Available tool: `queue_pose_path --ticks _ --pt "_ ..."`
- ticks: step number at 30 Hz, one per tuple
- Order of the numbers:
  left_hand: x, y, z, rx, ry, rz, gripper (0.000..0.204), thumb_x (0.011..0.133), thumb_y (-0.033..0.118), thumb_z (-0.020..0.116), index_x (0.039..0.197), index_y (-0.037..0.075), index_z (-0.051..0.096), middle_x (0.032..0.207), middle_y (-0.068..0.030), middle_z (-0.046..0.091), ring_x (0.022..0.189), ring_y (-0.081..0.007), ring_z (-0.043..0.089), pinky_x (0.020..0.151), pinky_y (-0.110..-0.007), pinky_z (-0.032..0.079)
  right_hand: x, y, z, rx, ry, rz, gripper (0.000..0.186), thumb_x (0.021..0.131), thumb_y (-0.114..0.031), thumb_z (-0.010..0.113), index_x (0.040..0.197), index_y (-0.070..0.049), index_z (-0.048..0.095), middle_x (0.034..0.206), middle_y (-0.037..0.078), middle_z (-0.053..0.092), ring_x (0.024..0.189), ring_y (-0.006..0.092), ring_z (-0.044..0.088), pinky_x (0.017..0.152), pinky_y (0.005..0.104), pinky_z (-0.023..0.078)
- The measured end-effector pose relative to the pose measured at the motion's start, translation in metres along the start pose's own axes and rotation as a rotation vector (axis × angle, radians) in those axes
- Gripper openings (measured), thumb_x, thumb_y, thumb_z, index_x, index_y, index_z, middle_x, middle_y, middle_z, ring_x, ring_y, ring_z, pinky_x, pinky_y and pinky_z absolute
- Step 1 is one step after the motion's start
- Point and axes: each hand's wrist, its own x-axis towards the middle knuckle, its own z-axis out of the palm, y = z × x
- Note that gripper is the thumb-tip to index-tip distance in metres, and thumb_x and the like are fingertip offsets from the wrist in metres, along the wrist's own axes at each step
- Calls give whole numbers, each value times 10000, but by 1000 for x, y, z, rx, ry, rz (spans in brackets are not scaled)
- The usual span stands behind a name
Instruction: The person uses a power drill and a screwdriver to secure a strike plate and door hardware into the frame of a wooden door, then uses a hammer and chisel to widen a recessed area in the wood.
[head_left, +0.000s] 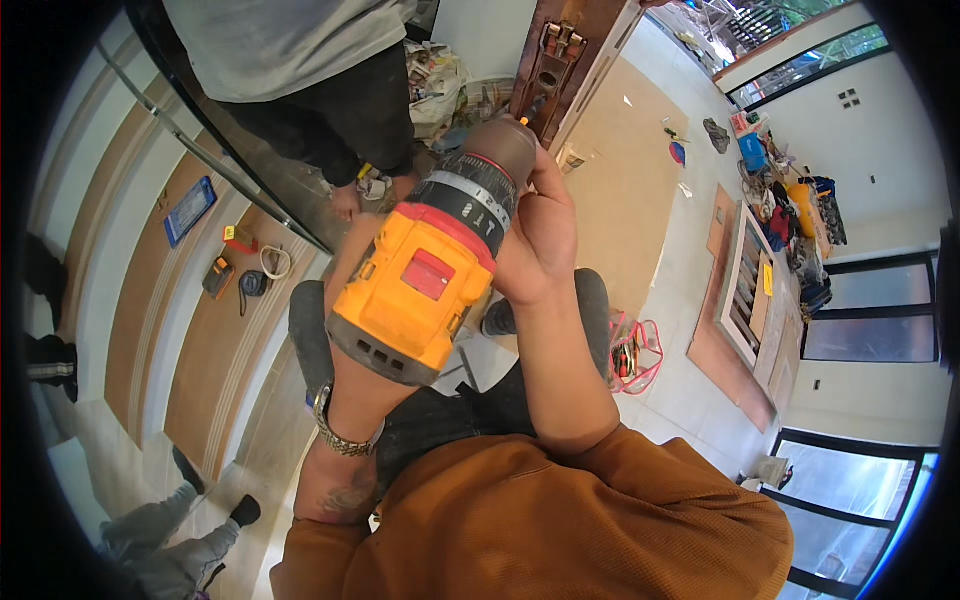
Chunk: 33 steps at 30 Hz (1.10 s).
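A yellow-and-black cordless drill (400, 290) with red trim fills the middle of the view, its front pointed up toward a brass lock fitting (555, 75) in the edge of a dark brown wooden door (580, 45). A short bit shows at the drill's tip; whether it touches the door I cannot tell. My right hand (535, 230) is closed round the drill's front right side. My left hand (355, 250), with a watch at the wrist, holds the drill from the left and behind; most of its fingers are hidden under the tool.
Another person (290, 120) stands at upper left, a second (140, 540) at lower left. Curved steps (150, 330) on the left carry tools and a tape measure (252, 283). Cardboard sheeting (630, 180) covers floor ahead; a pink bag (635, 365), panels and piled gear (800, 200) lie right.
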Motion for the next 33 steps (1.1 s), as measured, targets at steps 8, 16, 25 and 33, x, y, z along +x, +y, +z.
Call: queue_pose_path --ticks 8,16,25,33 --pt "15 33 -4 -155 -10 -149 489 715 147 841 1107 21 577 996 -80 636 919 -208 652 819 -308 492 -5 -2 10 161 -203 63 260 1048 -375 545 1132 -174 687 635 -73 394 559 64 392 598 220 415" --pt "10 35 -9 -151 43 -69 492 721 127 866 1102 25 572 984 -69 672 904 -151 670 800 -280 506 2 -8 -6 5 -259 84 287 1052 -413 511 1191 -236 689 1091 110 709 1070 342 670 979 583 505" --pt "17 34 -22 -145 118 199 458 739 96 851 1105 6 589 957 -81 699 893 -187 713 775 -286 522 -13 19 31 -27 15 -125 170 1034 -339 590 1048 -197 682 600 -97 333 516 58 326 561 218 379" --pt "-24 39 -47 -116 206 222 470 737 98 845 1121 0 593 961 -86 702 897 -192 713 788 -301 527 -19 32 45 20 100 -172 205 976 -292 684 822 -182 604 586 -82 358 512 80 336 583 256 367"
